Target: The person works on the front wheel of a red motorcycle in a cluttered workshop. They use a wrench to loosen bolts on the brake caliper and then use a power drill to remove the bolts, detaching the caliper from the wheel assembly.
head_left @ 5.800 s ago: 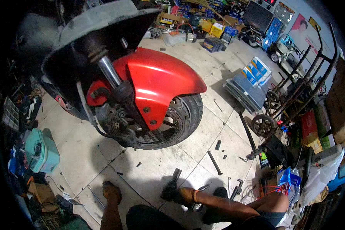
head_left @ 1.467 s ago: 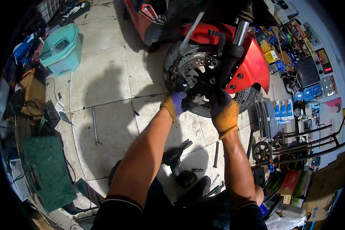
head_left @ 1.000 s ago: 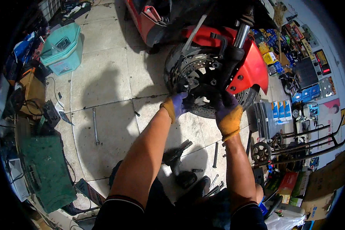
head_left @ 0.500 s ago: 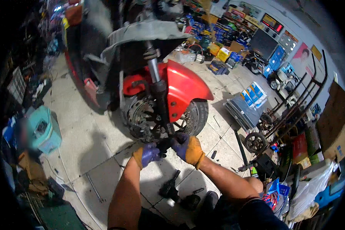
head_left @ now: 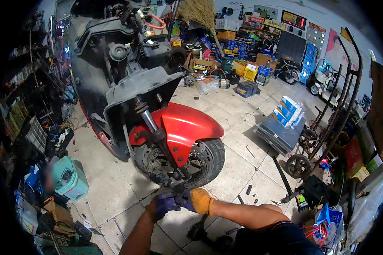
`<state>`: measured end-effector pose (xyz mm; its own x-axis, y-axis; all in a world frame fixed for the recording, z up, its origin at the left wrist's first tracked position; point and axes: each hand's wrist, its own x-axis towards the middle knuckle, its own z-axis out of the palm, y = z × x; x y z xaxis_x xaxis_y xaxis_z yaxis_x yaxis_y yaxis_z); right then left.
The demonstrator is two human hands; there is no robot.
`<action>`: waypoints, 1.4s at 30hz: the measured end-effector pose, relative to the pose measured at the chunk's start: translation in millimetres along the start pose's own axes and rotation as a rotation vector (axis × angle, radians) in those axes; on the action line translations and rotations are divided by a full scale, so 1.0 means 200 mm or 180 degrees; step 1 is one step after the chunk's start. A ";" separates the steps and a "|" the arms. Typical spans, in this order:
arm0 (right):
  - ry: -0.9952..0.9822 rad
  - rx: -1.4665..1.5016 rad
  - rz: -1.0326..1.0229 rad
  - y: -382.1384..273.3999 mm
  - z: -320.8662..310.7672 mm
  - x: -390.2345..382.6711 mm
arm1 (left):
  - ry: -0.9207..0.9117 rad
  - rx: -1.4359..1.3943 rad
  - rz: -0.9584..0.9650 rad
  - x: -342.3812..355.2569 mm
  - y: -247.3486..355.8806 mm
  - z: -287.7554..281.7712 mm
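My left hand (head_left: 165, 205) and my right hand (head_left: 195, 199), in purple-and-orange gloves, are closed around a small dark part (head_left: 178, 190) whose shape is partly hidden by the fingers. They are just below a scooter’s front wheel (head_left: 212, 165), which has a red fender (head_left: 193, 123), a fork (head_left: 151, 121) and exposed brake hardware; whether the part touches the wheel I cannot tell. Beneath my right arm a black power tool (head_left: 200, 231) lies on the tiles. A wrench (head_left: 120, 228) lies left of my left forearm.
A teal bin (head_left: 70, 182) sits left among clutter. At right are flat grey panels topped with blue-white boxes (head_left: 287, 110), a hand truck (head_left: 336, 114) and a long black bar (head_left: 281, 172). Boxes, a broom (head_left: 208, 29) and parked scooters line the back wall.
My view has tilted up, showing more of the scooter and room. My hands have drawn back from the brake area with the dark part and now appear lower in the picture.
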<state>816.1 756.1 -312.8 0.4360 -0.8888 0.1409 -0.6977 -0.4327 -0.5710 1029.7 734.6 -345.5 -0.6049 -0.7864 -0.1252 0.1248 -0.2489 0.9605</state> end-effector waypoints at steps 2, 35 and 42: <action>-0.0064 0.0165 -0.0073 -0.05 -0.03 0.02 | 0.0473 -0.0800 -0.0593 -0.04 0.02 0.04; 0.0213 0.0006 0.0002 0.15 -0.02 -0.01 | 0.0343 -0.0780 -0.0409 0.14 -0.09 0.13; 0.0250 -0.0299 -0.0054 0.38 0.17 0.04 | 0.0041 0.1734 0.0703 0.12 0.07 0.15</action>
<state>786.7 720.9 -383.0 0.4047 -0.8888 0.2150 -0.7425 -0.4566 -0.4901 994.0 729.9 -328.6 -0.6004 -0.7943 0.0928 -0.1774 0.2454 0.9530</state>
